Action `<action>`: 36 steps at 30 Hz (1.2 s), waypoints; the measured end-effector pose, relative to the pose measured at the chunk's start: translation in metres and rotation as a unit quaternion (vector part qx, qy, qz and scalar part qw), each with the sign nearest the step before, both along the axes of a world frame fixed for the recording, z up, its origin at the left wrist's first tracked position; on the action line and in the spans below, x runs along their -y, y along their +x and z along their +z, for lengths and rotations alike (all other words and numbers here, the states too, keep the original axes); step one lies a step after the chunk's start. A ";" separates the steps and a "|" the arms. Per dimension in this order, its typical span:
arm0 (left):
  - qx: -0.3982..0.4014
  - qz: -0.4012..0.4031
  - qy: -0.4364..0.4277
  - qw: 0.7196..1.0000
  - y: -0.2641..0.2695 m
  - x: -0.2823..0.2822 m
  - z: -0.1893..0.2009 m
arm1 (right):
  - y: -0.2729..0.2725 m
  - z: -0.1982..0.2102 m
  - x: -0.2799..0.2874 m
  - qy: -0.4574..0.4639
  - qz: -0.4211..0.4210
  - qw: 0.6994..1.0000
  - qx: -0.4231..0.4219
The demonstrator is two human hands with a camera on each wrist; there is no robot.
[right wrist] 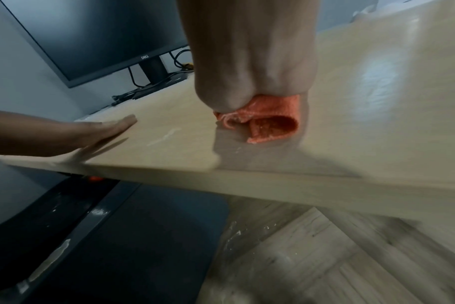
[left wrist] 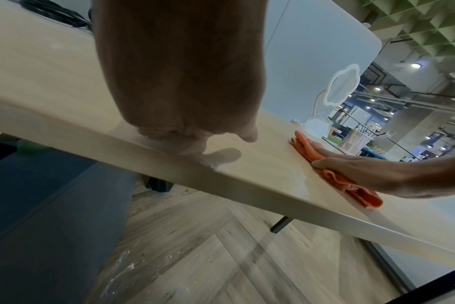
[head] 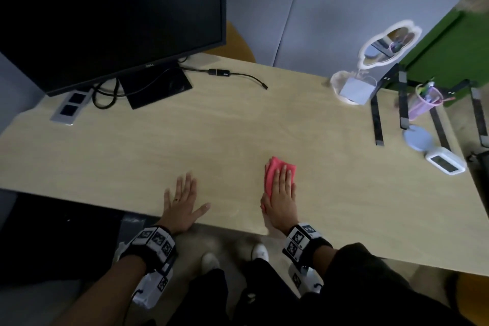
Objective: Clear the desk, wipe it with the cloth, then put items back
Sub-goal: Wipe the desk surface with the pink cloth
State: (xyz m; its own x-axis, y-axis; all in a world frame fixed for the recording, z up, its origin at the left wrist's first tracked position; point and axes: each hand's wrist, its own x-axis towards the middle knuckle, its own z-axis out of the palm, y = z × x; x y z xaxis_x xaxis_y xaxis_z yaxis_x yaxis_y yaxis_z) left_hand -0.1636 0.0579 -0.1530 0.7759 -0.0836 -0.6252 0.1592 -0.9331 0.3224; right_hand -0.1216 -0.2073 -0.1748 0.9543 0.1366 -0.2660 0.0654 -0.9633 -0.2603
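Note:
A folded pink-red cloth (head: 275, 168) lies on the light wooden desk (head: 211, 135) near its front edge. My right hand (head: 281, 188) presses flat on the cloth with straight fingers; the cloth (right wrist: 270, 123) shows bunched under the palm in the right wrist view, and the cloth (left wrist: 335, 174) lies under the flat right hand (left wrist: 372, 170) in the left wrist view. My left hand (head: 181, 201) rests flat on the bare desk to the left of it, fingers spread, holding nothing; the left hand (right wrist: 91, 133) also shows flat in the right wrist view.
A black monitor (head: 105, 13) with cables and a socket panel (head: 70, 108) stands at the back left. At the right stand a cloud-shaped mirror (head: 389, 45), a pink pen holder (head: 423, 103), a laptop stand (head: 402, 103), a round blue disc (head: 418, 137) and a small white clock (head: 446, 163).

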 end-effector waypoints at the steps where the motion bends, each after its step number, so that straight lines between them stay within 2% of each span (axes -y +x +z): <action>1: 0.002 0.004 0.000 1.000 0.000 0.000 -0.002 | -0.001 0.000 -0.003 -0.007 0.008 1.000 0.014; 7: 0.026 0.048 0.002 0.999 -0.002 0.004 -0.016 | -0.023 -0.007 -0.037 -0.034 0.132 0.990 0.027; 12: 0.056 0.045 0.046 0.996 -0.001 0.003 -0.030 | -0.041 -0.003 -0.075 -0.022 0.236 0.972 0.012; 17: 0.079 0.044 0.054 0.994 -0.002 0.003 -0.029 | -0.050 -0.004 -0.080 -0.007 0.349 0.937 0.014; 20: 0.083 0.024 0.076 0.993 0.000 0.002 -0.032 | -0.044 -0.004 -0.061 -0.032 0.427 0.904 0.015; 23: 0.082 0.033 0.059 0.994 0.000 0.004 -0.035 | -0.041 -0.007 -0.030 -0.026 0.487 0.873 0.019; 25: 0.095 0.039 0.042 0.994 0.000 0.004 -0.027 | -0.040 -0.006 -0.004 -0.020 0.498 0.867 0.018; 27: 0.071 0.035 0.004 0.997 0.000 0.002 -0.022 | -0.041 -0.004 0.026 -0.018 0.491 0.871 0.006; 30: 0.026 0.032 0.046 0.998 0.001 0.006 -0.021 | -0.043 0.001 0.073 -0.019 0.455 0.890 -0.029; 34: 0.063 0.027 0.039 0.997 -0.002 0.006 -0.024 | -0.040 0.012 0.132 -0.020 0.387 0.919 -0.066; 36: 0.092 0.025 0.039 0.995 -0.007 0.007 -0.028 | -0.033 0.015 0.155 -0.014 0.339 0.939 -0.053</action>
